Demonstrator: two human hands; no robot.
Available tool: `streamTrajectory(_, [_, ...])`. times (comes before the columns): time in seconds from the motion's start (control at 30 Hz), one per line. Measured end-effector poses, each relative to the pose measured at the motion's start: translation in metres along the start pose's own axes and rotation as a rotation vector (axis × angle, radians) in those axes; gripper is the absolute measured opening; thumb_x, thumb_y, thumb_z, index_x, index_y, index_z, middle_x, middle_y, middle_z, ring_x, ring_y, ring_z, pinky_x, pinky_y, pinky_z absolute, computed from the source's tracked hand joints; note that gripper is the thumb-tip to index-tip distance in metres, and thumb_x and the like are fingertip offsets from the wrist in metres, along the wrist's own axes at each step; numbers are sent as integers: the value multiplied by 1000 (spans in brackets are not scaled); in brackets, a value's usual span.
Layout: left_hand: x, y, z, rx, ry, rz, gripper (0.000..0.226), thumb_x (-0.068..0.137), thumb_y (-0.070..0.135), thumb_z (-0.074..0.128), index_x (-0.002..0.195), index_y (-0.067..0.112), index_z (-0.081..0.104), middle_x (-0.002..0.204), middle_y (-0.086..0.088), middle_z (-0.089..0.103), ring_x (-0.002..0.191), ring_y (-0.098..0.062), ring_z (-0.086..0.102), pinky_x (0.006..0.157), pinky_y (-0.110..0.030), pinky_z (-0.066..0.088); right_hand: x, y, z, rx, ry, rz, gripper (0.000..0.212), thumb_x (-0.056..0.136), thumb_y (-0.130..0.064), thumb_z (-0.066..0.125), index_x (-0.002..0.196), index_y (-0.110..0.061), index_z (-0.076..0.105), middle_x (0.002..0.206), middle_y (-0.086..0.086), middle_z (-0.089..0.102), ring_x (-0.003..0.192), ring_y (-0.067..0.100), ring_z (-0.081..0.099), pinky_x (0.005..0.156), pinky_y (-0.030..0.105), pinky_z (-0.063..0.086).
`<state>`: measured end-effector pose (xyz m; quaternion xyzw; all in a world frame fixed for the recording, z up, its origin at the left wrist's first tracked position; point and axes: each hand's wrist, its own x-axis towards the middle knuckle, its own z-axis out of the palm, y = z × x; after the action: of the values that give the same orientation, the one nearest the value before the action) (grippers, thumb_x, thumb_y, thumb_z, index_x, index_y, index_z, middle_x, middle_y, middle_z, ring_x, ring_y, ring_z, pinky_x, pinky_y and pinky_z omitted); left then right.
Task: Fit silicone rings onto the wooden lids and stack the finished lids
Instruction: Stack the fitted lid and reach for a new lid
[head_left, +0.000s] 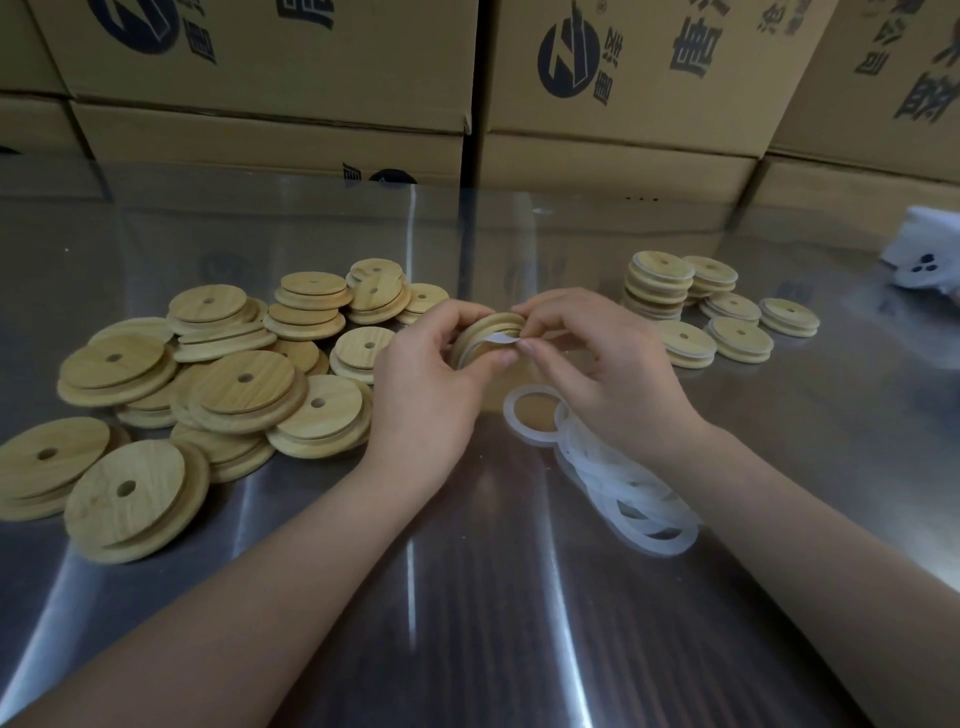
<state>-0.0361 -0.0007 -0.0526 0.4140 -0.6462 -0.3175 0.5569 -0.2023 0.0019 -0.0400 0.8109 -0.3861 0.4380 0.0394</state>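
I see the left hand (431, 364) gripping a wooden lid (485, 332) on edge above the steel table (519, 597), at centre. The right hand (608, 374) pinches a white silicone ring (501, 340) narrowly between thumb and forefinger, against the lid's rim. Loose rings (631, 491) lie beneath the right wrist. Unfitted lids (208, 384) are heaped left; finished lids (660, 283) are stacked right, before cardboard boxes (623, 78).

A: What colours are on my bench?
B: Pale tan wooden lids (156, 400) with darker grain; milky translucent white silicone rings (623, 483).
A: And the surroundings?
B: Grey reflective steel table (493, 597); brown cardboard boxes (623, 78) printed with black logos and characters.
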Motion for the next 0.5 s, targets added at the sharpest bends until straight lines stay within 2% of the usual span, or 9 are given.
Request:
streamTrajectory(0.13, [2,1,-1,12,24,3,27,76,16,81,82,37,66,81,13,70,79,-2,66,74,-22,54,1,-2,1,-18,-9,-8,3,89,0,66,87,-1,64,99,9,67,95,18,63,81,18,49])
streamTrajectory(0.23, [4,0,-1,17,32,-1,25,76,14,82,81,33,67,78,12,70,77,-2,66,72,-22,54,1,-3,1,-10,-15,-6,4,88,2,66,86,0,63,99,9,66,94,17,62,83,11,44])
streamTrajectory(0.37, [4,0,-1,-3,32,-13,28,76,12,81,76,35,66,76,16,69,73,0,64,69,-18,52,2,-3,-1,9,-22,9,4,88,2,66,86,-1,63,99,9,66,95,17,62,82,14,46])
streamTrajectory(0.5, [6,-1,-1,-7,26,-21,30,75,10,82,74,35,65,74,17,68,73,-3,64,70,-22,53,3,-5,-3,37,-38,24,4,87,3,66,86,0,64,99,9,66,95,19,63,81,16,49])
